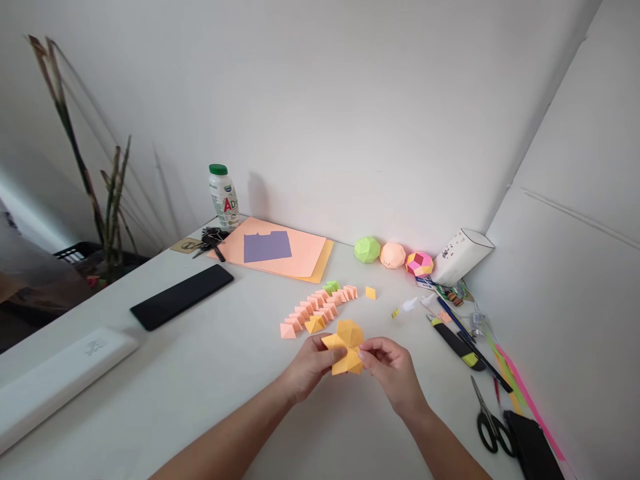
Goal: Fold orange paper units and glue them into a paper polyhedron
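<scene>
A yellow-orange folded paper model [346, 330] with pointed flaps is held up over the table. My left hand [315, 363] grips its left side, thumb laid across the front. On the right edge, my right hand [393, 373] pinches a flap between thumb and fingertips. Just beyond the hands lie rows of folded peach paper pieces [301, 313], with an orange folded piece [315, 325] and a green one [331, 287] among them. A small flat orange paper piece [371, 293] lies apart to the right.
Finished paper balls, green [367, 249], peach [393, 255] and pink-yellow [419, 264], line the wall. Right: a cutter knife [455, 341], scissors [493, 427], a white box [463, 257]. Left: peach sheets [305, 250], a bottle [225, 197], a black slab [182, 297], a long white case [65, 383].
</scene>
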Demonstrator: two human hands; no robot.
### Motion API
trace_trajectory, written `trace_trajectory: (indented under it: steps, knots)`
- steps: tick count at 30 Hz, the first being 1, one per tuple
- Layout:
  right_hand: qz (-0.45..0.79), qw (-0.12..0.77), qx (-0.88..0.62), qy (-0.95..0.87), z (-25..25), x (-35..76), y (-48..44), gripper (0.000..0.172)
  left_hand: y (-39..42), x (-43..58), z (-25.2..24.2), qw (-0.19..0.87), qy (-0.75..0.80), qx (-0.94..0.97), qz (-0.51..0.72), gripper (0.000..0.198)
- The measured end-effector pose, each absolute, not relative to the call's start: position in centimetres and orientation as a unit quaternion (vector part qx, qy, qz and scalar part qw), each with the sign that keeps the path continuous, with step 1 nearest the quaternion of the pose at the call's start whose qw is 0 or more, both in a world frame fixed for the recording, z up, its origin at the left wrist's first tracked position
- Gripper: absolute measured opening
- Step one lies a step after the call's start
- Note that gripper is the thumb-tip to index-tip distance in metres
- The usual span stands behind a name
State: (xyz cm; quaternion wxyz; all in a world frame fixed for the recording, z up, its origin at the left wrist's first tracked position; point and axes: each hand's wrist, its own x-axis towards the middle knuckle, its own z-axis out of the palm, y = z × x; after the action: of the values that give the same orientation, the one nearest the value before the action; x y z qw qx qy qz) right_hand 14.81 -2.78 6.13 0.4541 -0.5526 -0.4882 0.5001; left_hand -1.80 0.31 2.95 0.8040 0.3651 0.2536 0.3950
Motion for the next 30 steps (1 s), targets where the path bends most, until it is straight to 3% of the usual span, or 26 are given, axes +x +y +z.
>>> trace_trajectory:
  steps: [30]
  knots:
    - [0.490, 0.466, -0.549, -0.490, 6.15, 14.67, -2.63, 0.015, 0.11, -1.80, 3.66, 0.811, 0.219, 0.400, 0.366, 0.025]
